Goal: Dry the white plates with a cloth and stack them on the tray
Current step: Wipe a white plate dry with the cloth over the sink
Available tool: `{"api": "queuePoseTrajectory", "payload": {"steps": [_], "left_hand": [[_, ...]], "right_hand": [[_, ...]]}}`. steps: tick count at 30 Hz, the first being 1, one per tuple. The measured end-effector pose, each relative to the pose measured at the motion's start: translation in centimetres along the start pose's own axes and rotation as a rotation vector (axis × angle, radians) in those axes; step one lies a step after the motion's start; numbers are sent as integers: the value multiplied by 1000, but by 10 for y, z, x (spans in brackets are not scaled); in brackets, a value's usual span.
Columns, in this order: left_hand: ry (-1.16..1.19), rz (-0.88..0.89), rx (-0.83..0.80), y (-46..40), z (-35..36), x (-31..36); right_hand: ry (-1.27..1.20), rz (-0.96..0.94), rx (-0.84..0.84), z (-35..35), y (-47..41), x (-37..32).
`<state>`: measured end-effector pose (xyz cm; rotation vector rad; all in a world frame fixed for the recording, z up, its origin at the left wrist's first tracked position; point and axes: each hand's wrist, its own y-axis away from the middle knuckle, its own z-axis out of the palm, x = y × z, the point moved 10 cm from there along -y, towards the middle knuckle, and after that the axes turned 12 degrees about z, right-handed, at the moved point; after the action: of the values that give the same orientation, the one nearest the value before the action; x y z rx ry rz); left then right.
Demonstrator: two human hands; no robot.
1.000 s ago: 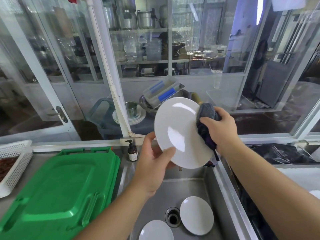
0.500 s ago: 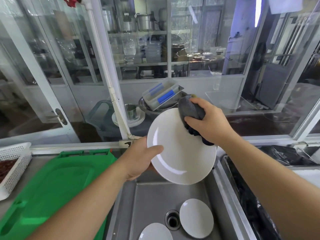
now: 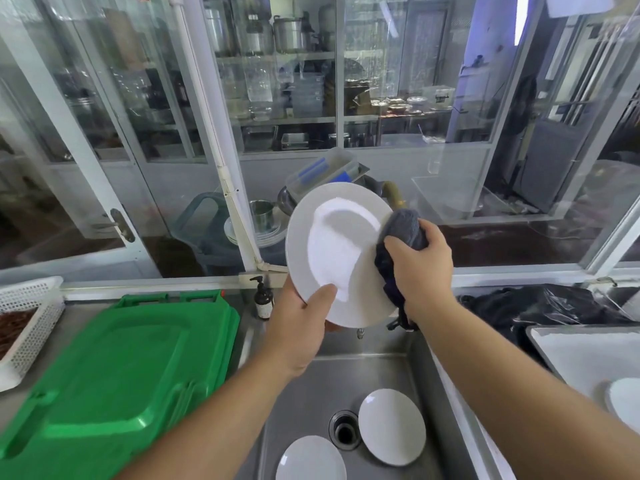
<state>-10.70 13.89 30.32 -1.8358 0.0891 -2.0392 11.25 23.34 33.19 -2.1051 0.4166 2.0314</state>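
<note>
The left hand [image 3: 304,327] has its grip on the lower rim of a white plate [image 3: 337,252], thumb lying over the front face and fingers hidden behind; the right hand [image 3: 417,268] holds a bunched dark cloth [image 3: 401,244] pressed against the plate's right edge. The plate is tilted nearly upright, in the air over the back of the sink [image 3: 377,372].

Largest concern first: the sink itself. The plate hangs directly above its steel basin, held at one spot on the rim only. If the cloth pushes harder than the thumb can resist, the plate would likely pivot or slip out and fall.

Next, the two plates in the basin [image 3: 391,426], one beside the drain and one at the near edge. They lie right under the held one, so a drop would probably strike them and chip more than one piece.

Then the tray [image 3: 585,351] on the worktop at the right edge of the sink, with what looks like a plate [image 3: 625,398] already on it. Carrying the plate there means crossing the sink's raised rim; clipping it is a risk.

Smallest, the soap bottle [image 3: 263,301] at the sink's back left corner, near the left wrist, could be knocked over.
</note>
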Motion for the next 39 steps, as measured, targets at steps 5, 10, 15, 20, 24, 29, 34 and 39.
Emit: {"api": "queuePoseTrajectory", "payload": {"steps": [5,10,15,20,24,29,34,39], "left_hand": [[50,-111,-95,-5,7,4],[-11,-225,-163,-23,-19,12],[-78,-252,-217,-24,-24,12],[27,-165,-171,-14,-13,15],[99,-45,-13,-10,-9,18],[140,11,101,-6,-5,12],[179,-5,83,-4,5,10],[141,-56,-36,-13,11,19]], "right_hand": [[73,-84,-44,-2,-12,-21],[301,-320,-127,4,-3,-59],[407,-459,-182,18,7,-79],[376,-457,-118,12,12,-72],[284,-279,-7,3,13,-40],[7,-30,53,1,30,16],[-64,31,49,-4,25,13],[-51,23,10,-6,12,-10]]}}
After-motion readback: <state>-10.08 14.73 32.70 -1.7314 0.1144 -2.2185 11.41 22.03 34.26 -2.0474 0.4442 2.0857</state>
